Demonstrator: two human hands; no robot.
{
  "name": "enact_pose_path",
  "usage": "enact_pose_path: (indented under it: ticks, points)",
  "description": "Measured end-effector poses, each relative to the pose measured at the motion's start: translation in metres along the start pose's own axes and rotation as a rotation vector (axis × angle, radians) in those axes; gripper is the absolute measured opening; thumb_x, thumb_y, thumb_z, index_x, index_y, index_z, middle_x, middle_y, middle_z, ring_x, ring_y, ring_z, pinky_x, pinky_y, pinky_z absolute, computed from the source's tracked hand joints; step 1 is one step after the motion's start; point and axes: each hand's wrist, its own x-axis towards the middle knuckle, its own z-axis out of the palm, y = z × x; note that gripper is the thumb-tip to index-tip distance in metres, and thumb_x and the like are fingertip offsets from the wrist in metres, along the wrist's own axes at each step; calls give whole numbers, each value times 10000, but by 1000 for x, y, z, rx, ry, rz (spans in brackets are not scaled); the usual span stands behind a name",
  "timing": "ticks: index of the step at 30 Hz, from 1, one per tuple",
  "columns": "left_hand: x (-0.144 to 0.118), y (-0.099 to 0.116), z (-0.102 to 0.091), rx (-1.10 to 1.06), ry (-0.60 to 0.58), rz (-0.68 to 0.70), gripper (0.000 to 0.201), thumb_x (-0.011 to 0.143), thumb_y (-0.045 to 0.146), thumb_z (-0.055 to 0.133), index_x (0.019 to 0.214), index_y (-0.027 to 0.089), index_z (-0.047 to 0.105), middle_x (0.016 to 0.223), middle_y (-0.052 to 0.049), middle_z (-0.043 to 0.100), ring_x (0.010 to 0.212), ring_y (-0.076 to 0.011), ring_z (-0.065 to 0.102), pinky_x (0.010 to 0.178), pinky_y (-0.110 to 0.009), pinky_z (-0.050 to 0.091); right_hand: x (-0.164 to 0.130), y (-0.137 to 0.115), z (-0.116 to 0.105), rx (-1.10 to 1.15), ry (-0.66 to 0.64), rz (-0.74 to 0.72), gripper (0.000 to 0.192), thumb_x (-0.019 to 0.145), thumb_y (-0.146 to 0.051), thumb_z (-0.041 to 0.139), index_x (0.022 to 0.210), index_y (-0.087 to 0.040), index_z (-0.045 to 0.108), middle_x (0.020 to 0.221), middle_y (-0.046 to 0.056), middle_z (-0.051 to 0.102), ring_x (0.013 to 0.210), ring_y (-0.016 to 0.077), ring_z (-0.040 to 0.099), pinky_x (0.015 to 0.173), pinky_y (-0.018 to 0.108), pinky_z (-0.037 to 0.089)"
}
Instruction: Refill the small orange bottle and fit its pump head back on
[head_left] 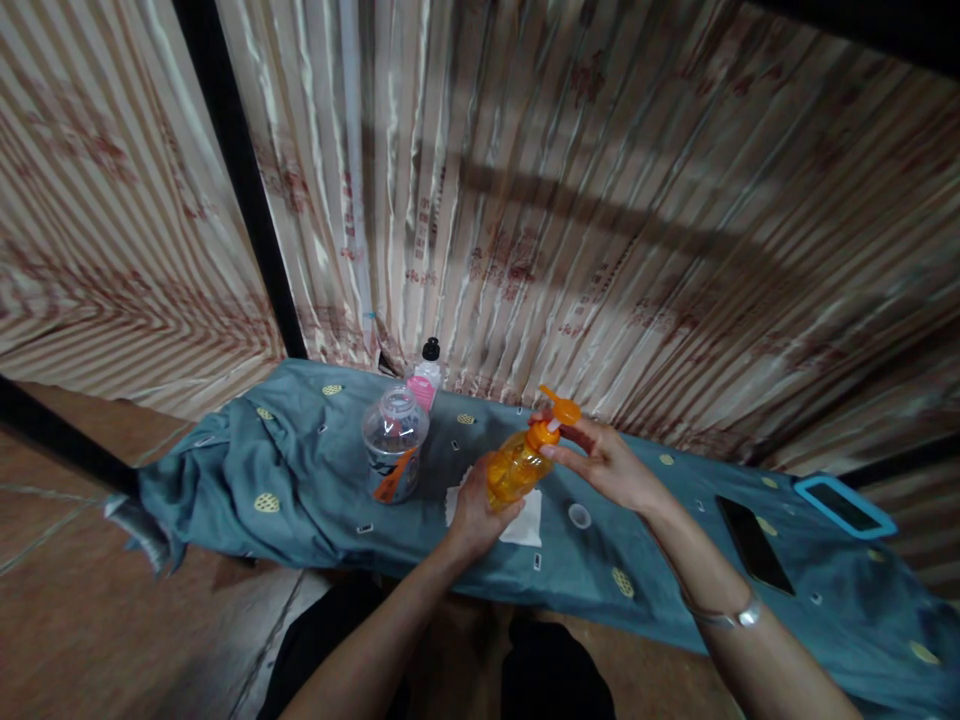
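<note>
An orange pump bottle [517, 468] with see-through sides is held tilted, its top leaning right. My left hand [476, 515] is closed around its lower body. The fingers of my right hand [592, 455] are closed on the orange collar just below the pump head [566, 410]. Beneath the bottle lies a white paper tissue [527, 522]. To the left stands a clear, wide plastic bottle [394, 440] without a cap, bearing an orange and black label. Behind it is a smaller bottle [427, 372] with a black cap and pink label.
A small clear round cap [580, 516] lies right of the tissue. Farther right are a dark phone [754, 545] and a blue-framed tablet-like object [845, 506]. Blue-green patterned cloth [300, 500] covers the narrow table; a striped curtain [525, 220] hangs behind, with a dark post [240, 180] at left.
</note>
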Motion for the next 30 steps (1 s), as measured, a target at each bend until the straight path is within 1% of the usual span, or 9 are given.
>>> enact_pose_path:
  ticks: [3,5,10,14,19,23,25,27,30]
  points:
    - [0,-1,0,3,-13,-9,644,669,233,735,1256,217,470,1202,-85,618,1135,-284,579,1002,-465,452,3,-2,-2,23,-51,1,368,776,-383,688,1137,-326,638,1140,14,690,1132,234,590,976,413,451]
    - [0,-1,0,16,-6,-7,652,662,231,741,1257,218,474,1200,-86,620,1136,-288,579,1004,-470,450,5,-3,-3,11,-69,4,376,773,-369,693,1142,-329,636,1150,12,686,1122,234,595,981,415,445]
    - [1,1,0,31,3,13,627,653,197,738,1234,210,503,1179,-90,624,1111,-289,588,994,-475,455,5,-2,-2,-8,-47,3,387,755,-355,713,1134,-320,644,1163,17,686,1092,241,611,991,432,437]
    - [2,3,-1,31,1,11,603,650,193,736,1211,219,516,1163,-81,629,1079,-282,599,972,-459,469,2,6,4,17,37,-3,359,752,-379,711,1098,-299,657,1137,27,697,1070,239,625,988,431,447]
    - [1,6,-2,28,1,-23,622,657,218,737,1226,209,487,1169,-88,629,1082,-284,604,967,-454,476,0,16,19,-4,211,-4,361,744,-366,720,1085,-282,633,1046,31,708,1014,239,641,932,412,468]
    - [0,5,-2,17,3,-13,616,669,208,733,1233,202,486,1173,-85,631,1088,-274,605,973,-446,476,0,15,32,-54,346,20,380,715,-361,744,1057,-258,614,1000,40,693,964,259,639,892,425,463]
    - [0,4,-1,14,6,-13,633,665,206,739,1244,202,484,1185,-87,627,1107,-278,597,986,-454,468,-1,12,35,-49,380,29,356,709,-359,749,1018,-251,608,982,39,684,955,254,633,898,426,450]
    - [0,3,-1,13,5,-18,647,664,211,742,1255,200,481,1205,-92,617,1129,-283,584,1000,-465,456,-3,9,34,-3,352,23,391,708,-362,751,1044,-256,581,1017,36,669,976,236,622,922,411,447]
    - [0,4,-1,11,0,-21,644,670,221,739,1260,200,479,1223,-97,607,1146,-287,570,1014,-476,438,-7,6,26,88,217,17,464,731,-377,727,1142,-273,541,1154,40,633,1099,216,582,1006,392,414]
